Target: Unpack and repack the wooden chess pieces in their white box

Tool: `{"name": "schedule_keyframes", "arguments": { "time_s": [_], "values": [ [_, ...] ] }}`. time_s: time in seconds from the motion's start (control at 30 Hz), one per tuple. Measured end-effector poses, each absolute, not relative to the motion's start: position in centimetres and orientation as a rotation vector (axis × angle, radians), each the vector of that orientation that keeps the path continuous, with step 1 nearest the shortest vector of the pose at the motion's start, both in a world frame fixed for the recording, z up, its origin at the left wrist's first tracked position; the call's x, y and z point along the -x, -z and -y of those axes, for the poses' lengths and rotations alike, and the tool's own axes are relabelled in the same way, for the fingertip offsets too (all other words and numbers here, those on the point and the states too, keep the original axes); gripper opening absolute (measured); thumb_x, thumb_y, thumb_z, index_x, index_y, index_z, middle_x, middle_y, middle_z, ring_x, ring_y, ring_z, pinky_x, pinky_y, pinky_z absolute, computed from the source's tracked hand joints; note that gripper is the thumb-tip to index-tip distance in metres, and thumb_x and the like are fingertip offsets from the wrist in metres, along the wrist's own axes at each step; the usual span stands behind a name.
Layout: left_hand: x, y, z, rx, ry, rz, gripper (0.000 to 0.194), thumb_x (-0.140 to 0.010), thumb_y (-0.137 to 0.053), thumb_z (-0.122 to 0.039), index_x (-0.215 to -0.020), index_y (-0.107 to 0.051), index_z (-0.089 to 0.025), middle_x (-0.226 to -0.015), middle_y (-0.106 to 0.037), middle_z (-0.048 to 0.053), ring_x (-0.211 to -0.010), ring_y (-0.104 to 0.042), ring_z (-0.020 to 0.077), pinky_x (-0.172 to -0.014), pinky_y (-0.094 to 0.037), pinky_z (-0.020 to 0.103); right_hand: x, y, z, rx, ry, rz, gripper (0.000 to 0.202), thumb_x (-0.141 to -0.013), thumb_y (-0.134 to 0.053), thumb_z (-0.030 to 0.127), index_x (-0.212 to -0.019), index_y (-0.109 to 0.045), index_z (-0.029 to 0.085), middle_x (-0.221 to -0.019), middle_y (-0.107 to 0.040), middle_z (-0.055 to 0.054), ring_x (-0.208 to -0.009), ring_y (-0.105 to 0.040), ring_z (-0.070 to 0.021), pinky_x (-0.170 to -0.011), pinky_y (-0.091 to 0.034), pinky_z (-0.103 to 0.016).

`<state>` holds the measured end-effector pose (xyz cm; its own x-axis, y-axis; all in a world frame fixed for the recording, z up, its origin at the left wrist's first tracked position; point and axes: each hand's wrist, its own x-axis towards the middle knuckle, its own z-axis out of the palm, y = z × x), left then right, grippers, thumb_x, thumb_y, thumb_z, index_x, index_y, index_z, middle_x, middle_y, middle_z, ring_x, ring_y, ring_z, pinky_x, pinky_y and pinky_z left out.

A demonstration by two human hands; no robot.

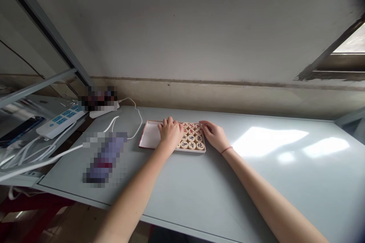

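Note:
A shallow white box [149, 135] with a reddish edge lies on the grey desk. Its right part holds rows of round wooden chess pieces [192, 145] with red and black characters; the left part shows a bare white bottom. My left hand [170, 133] is over the middle of the box, its bent fingers on the pieces at the left of the rows; whether it grips one is hidden. My right hand [213, 134], a red string round the wrist, rests beside the box's right end, fingers bent near its upper right corner.
On the grey desk [182, 190], a blurred purple item [107, 159] lies left of the box. White cables [138, 117] run beyond it to a power strip [64, 119]. A dark phone [21, 131] lies at the far left. The wall [199, 97] stands behind the desk.

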<state>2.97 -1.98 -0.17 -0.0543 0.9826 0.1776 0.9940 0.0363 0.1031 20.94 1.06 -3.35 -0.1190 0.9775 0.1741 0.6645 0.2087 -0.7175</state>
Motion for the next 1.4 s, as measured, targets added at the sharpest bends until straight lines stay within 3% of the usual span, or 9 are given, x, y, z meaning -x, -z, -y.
{"name": "schedule_keyframes", "arguments": {
  "time_s": [0.6, 0.83, 0.93, 1.07, 1.23, 1.3, 1.4],
  "values": [
    [-2.7, 0.5, 1.9, 2.118, 0.414, 2.124, 0.029, -0.089, -0.044, -0.028, -0.086, -0.069, -0.016, -0.102, -0.059, 0.013, -0.100, -0.047, 0.0295, -0.077, -0.038, 0.041, -21.0, 3.5, -1.1, 1.500, -0.647, 1.858, 0.036, -0.084, -0.041, 0.037, -0.100, -0.069, 0.021, -0.083, -0.073, -0.006, -0.074, -0.066, -0.0213, -0.061, -0.047, -0.029],
    [-2.3, 0.6, 1.6, 2.185, 0.572, 2.088, 0.016, -0.087, -0.048, -0.024, -0.083, -0.063, -0.020, -0.089, -0.067, 0.006, -0.094, -0.053, 0.0263, -0.077, -0.036, 0.038, -21.2, 3.9, -1.3, 1.475, -0.634, 1.843, 0.033, -0.085, -0.042, 0.036, -0.098, -0.068, 0.021, -0.077, -0.071, -0.006, -0.069, -0.064, -0.0199, -0.059, -0.046, -0.029],
    [-2.2, 0.1, 1.6, 2.204, 0.767, 2.035, 0.012, -0.088, -0.050, -0.024, -0.086, -0.061, -0.021, -0.088, -0.069, 0.004, -0.092, -0.056, 0.0241, -0.079, -0.036, 0.037, -21.2, 3.6, -1.2, 1.376, -0.456, 1.798, 0.032, -0.086, -0.041, 0.032, -0.104, -0.064, 0.019, -0.075, -0.067, -0.006, -0.064, -0.060, -0.0185, -0.061, -0.047, -0.030],
    [-3.0, -1.0, 2.3, 2.247, 1.192, 1.928, 0.010, -0.085, -0.059, -0.028, -0.092, -0.058, -0.022, -0.088, -0.070, 0.002, -0.088, -0.061, 0.0198, -0.084, -0.038, 0.034, -20.2, 2.3, 0.0, 1.032, -0.060, 1.895, 0.030, -0.086, -0.049, 0.028, -0.114, -0.057, 0.020, -0.103, -0.064, -0.011, -0.089, -0.060, -0.0219, -0.079, -0.048, -0.037],
    [-4.0, -1.5, 3.1, 2.456, 1.520, 1.866, 0.009, -0.085, -0.060, -0.030, -0.088, -0.057, -0.022, -0.080, -0.067, -0.001, -0.076, -0.063, 0.0146, -0.071, -0.045, 0.025, -18.9, 1.7, 1.2, 0.812, 0.075, 2.031, 0.030, -0.088, -0.051, 0.022, -0.117, -0.053, 0.022, -0.105, -0.065, -0.009, -0.090, -0.061, -0.0202, -0.077, -0.048, -0.034],
    [-3.6, -1.5, 3.0, 2.492, 1.445, 1.856, 0.013, -0.086, -0.059, -0.032, -0.094, -0.059, -0.022, -0.083, -0.068, 0.000, -0.077, -0.063, 0.0148, -0.071, -0.045, 0.025, -19.2, 1.8, 0.8, 0.849, 0.084, 1.986, 0.030, -0.087, -0.052, 0.022, -0.116, -0.053, 0.022, -0.102, -0.066, -0.008, -0.090, -0.061, -0.0199, -0.078, -0.047, -0.033],
    [-2.3, -1.2, 2.6, 2.350, 1.020, 1.925, 0.017, -0.090, -0.054, -0.036, -0.091, -0.065, -0.023, -0.087, -0.068, 0.002, -0.087, -0.059, 0.0197, -0.078, -0.041, 0.031, -20.8, 2.5, -0.6, 1.075, 0.089, 1.842, 0.029, -0.085, -0.052, 0.026, -0.113, -0.055, 0.021, -0.099, -0.067, -0.008, -0.087, -0.060, -0.0210, -0.079, -0.045, -0.035]
  ]
}}
